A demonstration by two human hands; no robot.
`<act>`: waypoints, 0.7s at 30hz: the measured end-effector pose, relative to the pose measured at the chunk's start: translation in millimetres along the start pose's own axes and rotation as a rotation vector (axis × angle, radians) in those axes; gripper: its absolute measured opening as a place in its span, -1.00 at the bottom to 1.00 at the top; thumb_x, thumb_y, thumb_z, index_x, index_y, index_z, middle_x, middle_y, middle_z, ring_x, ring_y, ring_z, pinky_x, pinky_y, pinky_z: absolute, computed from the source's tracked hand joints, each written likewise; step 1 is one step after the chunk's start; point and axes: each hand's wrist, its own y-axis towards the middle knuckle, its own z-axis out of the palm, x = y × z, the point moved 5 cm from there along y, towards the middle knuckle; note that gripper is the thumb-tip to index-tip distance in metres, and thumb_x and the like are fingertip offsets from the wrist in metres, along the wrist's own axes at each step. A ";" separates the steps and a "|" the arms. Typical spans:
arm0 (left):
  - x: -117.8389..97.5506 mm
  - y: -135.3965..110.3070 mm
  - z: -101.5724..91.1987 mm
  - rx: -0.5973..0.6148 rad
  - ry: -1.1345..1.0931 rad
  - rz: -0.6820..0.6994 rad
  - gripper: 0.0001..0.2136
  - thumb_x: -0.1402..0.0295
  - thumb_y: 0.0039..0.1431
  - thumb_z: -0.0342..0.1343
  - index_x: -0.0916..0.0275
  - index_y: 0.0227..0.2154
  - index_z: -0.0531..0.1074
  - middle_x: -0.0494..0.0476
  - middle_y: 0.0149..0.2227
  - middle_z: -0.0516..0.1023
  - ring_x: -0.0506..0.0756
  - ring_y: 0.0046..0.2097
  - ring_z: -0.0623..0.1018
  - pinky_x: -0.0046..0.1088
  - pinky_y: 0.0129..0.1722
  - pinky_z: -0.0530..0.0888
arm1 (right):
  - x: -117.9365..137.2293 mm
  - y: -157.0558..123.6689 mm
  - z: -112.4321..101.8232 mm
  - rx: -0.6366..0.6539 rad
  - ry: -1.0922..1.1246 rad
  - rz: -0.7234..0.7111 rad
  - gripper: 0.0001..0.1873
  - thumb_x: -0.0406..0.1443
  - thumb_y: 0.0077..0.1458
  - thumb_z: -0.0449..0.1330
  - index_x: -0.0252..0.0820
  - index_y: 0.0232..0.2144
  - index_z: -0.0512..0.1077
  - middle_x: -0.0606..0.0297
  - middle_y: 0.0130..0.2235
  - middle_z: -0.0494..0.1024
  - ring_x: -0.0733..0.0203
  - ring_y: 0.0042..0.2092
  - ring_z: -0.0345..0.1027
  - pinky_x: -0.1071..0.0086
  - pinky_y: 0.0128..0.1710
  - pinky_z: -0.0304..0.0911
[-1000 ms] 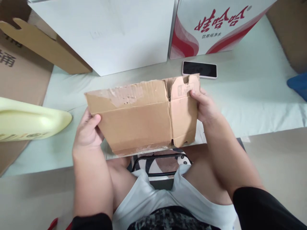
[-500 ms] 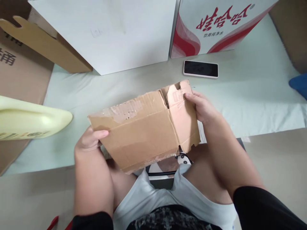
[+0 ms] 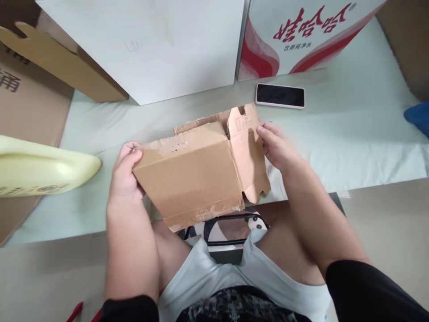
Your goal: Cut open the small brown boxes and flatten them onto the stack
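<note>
I hold a worn brown cardboard box (image 3: pixel 197 174) above the near edge of a pale green table (image 3: pixel 351 134). The box is partly unfolded, with torn tape marks along its upper flap. My left hand (image 3: pixel 124 172) grips its left end, fingers curled round the corner. My right hand (image 3: pixel 278 147) pinches the small right side flap, which bears a printed label. A second panel of the box shows behind the top edge.
A black phone (image 3: pixel 280 95) lies flat beyond the box. A large white box (image 3: pixel 150 44) and a red-and-white printed carton (image 3: pixel 301 36) stand at the back. Brown cardboard (image 3: pixel 30 98) and a pale yellow foam piece (image 3: pixel 40 167) lie left; a blue object (image 3: pixel 418 116) sits far right.
The box has been pushed inward from both ends and begins to open up; a back panel now shows. My left hand slid up to the top left corner.
</note>
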 end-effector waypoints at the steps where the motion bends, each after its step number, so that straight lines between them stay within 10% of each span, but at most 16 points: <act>1: 0.0 0.4 -0.8 -0.032 -0.002 0.001 -0.57 0.32 -0.27 0.48 0.22 -0.29 0.47 -0.06 -0.50 0.50 -0.03 -0.54 0.45 -0.57 -0.60 0.33 | -0.6 -0.1 0.9 0.013 -0.003 -0.004 -0.39 0.24 -0.18 0.53 -0.04 -0.32 0.53 0.36 -0.31 0.63 0.19 -0.28 0.49 0.28 -0.22 0.42; 7: -8.8 -8.5 4.8 0.034 -0.108 0.093 -0.27 0.24 -0.49 0.67 0.26 -0.10 0.60 0.04 -0.37 0.66 0.03 -0.40 0.60 -0.52 -0.40 0.56 | -4.0 0.7 2.8 -0.006 -0.062 -0.022 -0.40 0.13 -0.19 0.57 -0.06 -0.23 0.52 0.29 -0.17 0.72 0.03 -0.09 0.58 0.17 -0.05 0.48; 21: 0.4 -10.0 4.5 0.001 -0.127 0.048 -0.41 0.26 -0.51 0.71 0.34 -0.32 0.63 0.13 -0.29 0.73 0.09 -0.30 0.67 -0.29 0.05 0.68 | -3.0 -1.0 3.4 -0.058 -0.115 -0.028 -0.46 0.11 -0.10 0.48 -0.05 -0.19 0.55 0.27 -0.13 0.72 0.01 -0.06 0.58 0.19 -0.05 0.45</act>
